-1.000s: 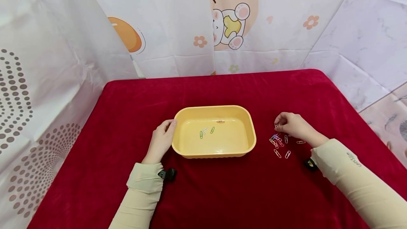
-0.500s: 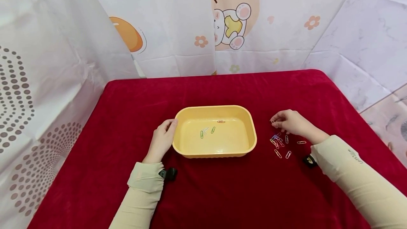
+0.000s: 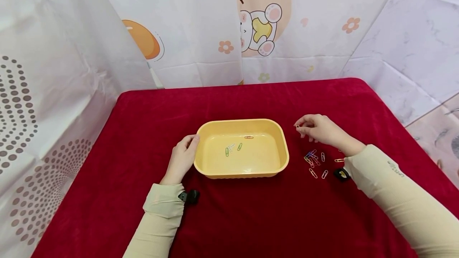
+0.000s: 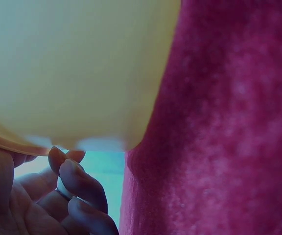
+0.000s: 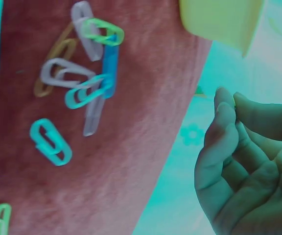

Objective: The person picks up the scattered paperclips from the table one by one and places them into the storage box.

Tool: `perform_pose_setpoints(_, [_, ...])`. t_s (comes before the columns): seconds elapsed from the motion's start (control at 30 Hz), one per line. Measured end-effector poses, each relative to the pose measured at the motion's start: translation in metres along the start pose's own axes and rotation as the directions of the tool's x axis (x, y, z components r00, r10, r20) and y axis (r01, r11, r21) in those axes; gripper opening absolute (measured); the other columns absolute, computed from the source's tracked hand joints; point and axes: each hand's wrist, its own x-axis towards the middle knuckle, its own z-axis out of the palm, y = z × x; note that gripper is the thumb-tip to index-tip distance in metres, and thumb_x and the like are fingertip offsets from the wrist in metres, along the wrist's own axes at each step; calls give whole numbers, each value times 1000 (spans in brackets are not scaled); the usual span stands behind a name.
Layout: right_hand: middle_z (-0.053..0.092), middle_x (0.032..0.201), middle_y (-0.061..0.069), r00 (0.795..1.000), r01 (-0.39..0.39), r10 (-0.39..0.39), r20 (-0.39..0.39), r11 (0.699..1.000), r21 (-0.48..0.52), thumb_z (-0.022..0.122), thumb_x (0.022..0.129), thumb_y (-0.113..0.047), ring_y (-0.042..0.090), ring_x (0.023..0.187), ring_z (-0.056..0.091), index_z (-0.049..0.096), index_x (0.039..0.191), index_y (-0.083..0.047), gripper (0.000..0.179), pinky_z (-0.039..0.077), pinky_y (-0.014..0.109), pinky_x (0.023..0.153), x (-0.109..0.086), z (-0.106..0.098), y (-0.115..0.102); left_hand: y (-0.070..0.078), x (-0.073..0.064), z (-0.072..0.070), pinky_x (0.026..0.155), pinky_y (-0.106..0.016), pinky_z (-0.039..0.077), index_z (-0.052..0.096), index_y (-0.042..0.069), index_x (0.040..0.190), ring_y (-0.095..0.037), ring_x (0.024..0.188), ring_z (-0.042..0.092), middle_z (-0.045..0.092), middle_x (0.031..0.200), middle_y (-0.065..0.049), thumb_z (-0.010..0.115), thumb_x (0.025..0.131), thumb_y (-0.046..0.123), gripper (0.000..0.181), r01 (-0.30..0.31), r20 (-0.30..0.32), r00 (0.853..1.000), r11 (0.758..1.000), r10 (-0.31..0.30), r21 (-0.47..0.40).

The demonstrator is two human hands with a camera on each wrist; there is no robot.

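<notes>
A yellow plastic basin (image 3: 244, 164) sits on the red cloth, with several paper clips inside, among them a red paper clip (image 3: 249, 137) and a green paper clip (image 3: 227, 152). My left hand (image 3: 180, 158) holds the basin's left rim between thumb and fingers; in the left wrist view its fingers (image 4: 84, 183) bend beside the basin wall. Right of the basin, my right hand (image 3: 319, 130) is raised, pinching a small paper clip (image 3: 297, 126) between thumb and fingertips. Its colour is hard to tell. Below that hand lies a loose pile of coloured paper clips (image 3: 311, 158).
Single clips lie around the pile, such as a pink paper clip (image 3: 324, 174) and a yellow paper clip (image 3: 339, 160). The red cloth (image 3: 251, 218) covers the table. Patterned curtains (image 3: 201, 51) hang behind and at both sides.
My right hand has lifted the paper clip away from beside the pile and moved it left and farther back, closer to the basin. The left hand and basin have stayed in place.
</notes>
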Motion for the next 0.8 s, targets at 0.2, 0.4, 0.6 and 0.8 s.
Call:
perform_pose_setpoints(0.2, [69,84,16,1000,25,-26,12,1000,15,61,98,-11,23,63,59,66,117,3,24,51,31,55,4,-4,-19,1,0,0,96,-43,48,60,12,135,-27,109,63,66,125,-13,42,103,51,53,0,-1,1000,1000,0,1])
perform_pose_setpoints(0.4, [67,82,15,998,40,-43,41,997,64,60,98,-13,27,64,59,67,116,1,24,50,31,54,11,-4,-37,0,0,1,97,-44,48,60,12,135,-27,111,63,66,126,-13,42,103,51,54,1,0,1000,1000,-1,2])
perform_pose_setpoints(0.6, [66,81,14,996,62,-68,58,994,93,61,98,-14,26,63,58,68,116,1,24,48,28,53,19,-1,-55,-1,1,0,96,-43,48,60,12,135,-27,110,63,66,126,-13,41,103,52,54,0,2,1000,1000,0,1])
perform_pose_setpoints(0.8, [67,81,15,991,70,-81,104,993,99,61,97,-13,25,62,58,68,117,1,25,47,27,53,29,4,-69,-1,1,0,96,-43,48,60,13,135,-27,110,63,66,126,-13,41,104,52,54,-5,2,1000,1000,5,4])
